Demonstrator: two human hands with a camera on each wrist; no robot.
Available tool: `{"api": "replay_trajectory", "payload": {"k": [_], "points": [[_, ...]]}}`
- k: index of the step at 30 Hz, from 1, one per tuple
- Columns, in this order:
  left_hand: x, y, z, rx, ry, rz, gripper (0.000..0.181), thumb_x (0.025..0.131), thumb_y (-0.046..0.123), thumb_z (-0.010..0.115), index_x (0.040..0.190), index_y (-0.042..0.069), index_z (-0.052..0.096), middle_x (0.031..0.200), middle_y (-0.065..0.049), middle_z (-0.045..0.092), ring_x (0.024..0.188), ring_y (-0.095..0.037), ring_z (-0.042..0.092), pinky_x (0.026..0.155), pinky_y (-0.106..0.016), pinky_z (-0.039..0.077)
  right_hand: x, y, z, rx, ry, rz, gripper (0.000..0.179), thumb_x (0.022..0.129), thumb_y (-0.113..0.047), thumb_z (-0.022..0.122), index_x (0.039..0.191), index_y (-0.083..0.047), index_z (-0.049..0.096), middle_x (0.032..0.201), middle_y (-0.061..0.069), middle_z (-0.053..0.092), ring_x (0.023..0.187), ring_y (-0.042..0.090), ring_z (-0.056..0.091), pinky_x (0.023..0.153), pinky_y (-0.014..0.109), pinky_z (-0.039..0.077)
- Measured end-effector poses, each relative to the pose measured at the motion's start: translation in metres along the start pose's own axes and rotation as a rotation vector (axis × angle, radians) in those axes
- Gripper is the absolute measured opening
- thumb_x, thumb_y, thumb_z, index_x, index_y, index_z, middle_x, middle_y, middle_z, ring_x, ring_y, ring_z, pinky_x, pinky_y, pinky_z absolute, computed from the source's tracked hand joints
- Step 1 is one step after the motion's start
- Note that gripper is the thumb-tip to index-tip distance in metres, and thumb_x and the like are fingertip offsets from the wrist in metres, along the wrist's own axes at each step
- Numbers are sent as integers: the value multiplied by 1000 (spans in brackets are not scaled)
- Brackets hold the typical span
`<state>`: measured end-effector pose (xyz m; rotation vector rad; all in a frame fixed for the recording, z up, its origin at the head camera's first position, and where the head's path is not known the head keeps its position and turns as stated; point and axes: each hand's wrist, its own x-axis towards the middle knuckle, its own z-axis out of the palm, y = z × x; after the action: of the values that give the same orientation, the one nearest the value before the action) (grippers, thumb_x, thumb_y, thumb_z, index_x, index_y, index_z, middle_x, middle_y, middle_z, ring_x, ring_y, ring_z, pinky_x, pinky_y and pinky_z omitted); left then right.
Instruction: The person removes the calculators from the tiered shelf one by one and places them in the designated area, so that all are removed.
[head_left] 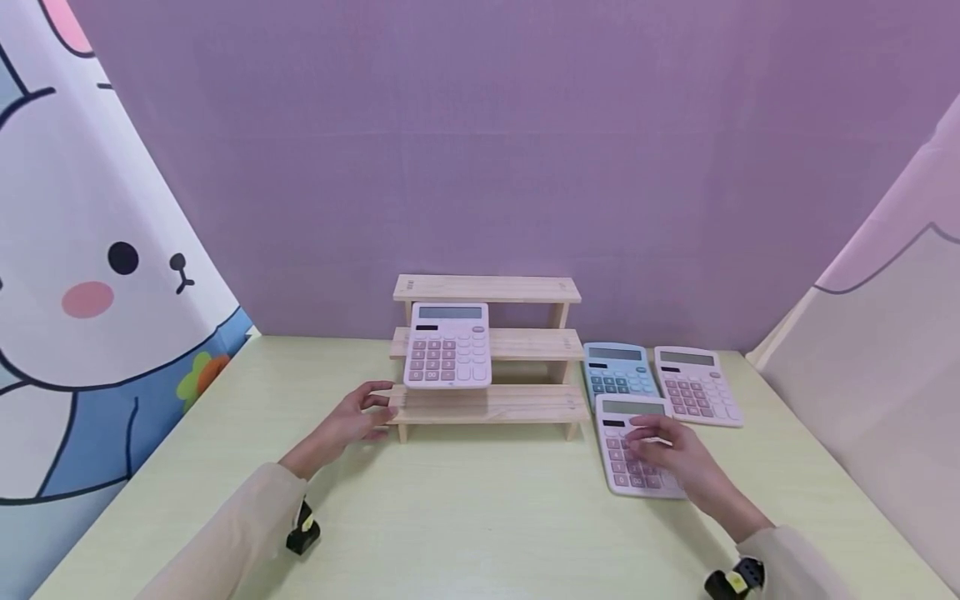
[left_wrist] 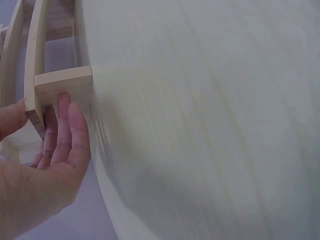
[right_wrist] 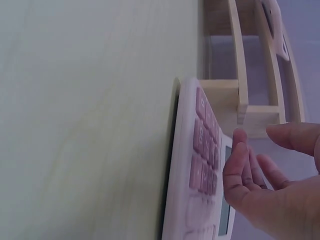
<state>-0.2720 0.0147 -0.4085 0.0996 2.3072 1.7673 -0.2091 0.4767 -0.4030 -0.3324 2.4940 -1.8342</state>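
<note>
A three-tier wooden display stand (head_left: 525, 404) stands against the back of the table. My left hand (head_left: 352, 423) grips the left end of its lowest board, thumb above and fingers against the side support (left_wrist: 75, 82). A pink-and-white calculator (head_left: 468, 333) leans on the middle tier at the left, its lower edge on the bottom board. Over another pink calculator (head_left: 617, 471), lying on the table to the right, hovers my right hand (head_left: 678, 458), thumb and fingers apart and holding nothing. The right wrist view shows the calculator's keys (right_wrist: 200, 135) beside the fingers.
Behind the calculator under my right hand lies a blue calculator (head_left: 615, 367), partly covered by it. A further pink calculator (head_left: 697, 387) lies at its right. A purple cloth (head_left: 480, 150) hangs behind the pale table (head_left: 480, 517), with a printed cartoon cloth (head_left: 90, 350) at the left.
</note>
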Motion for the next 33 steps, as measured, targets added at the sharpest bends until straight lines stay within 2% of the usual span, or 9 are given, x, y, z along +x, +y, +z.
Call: {"api": "replay_trajectory", "payload": {"k": [5,13,22,29,33], "points": [[0,1,0,1,-3,-3,56,90,10,55,139,3,27,127,-23,43,92,-16,59,84,-39,53,6,-5,12,10,-15,26,43,86,-3,57,121,15,41,104,23,58,85,5,61,78,24,54],[-1,1,0,5,-6,-7,56,90,11,55,138,4,28,128,-23,43,93,-16,58,84,-39,53,16,-14,32,26,-49,106,45,87,-2,55,127,11,39,117,30,51,88,11,63,77,26,54],[0,1,0,7,0,-13,55,91,10,55,138,5,28,127,-22,43,92,-16,58,83,-39,53,30,-19,54,46,-83,99,41,87,0,54,125,7,42,118,27,52,87,8,61,76,28,52],[0,0,-1,7,-5,-18,57,89,12,56,138,5,28,126,-20,44,93,-16,58,82,-36,54,41,-28,71,98,-149,40,42,86,2,52,125,11,39,116,31,51,85,7,60,74,27,52],[1,-1,-2,4,0,-21,55,90,11,56,138,6,29,127,-21,44,94,-17,58,83,-37,54,47,-34,80,119,-165,42,42,87,0,53,125,10,40,116,31,52,87,10,61,75,27,51]]}}
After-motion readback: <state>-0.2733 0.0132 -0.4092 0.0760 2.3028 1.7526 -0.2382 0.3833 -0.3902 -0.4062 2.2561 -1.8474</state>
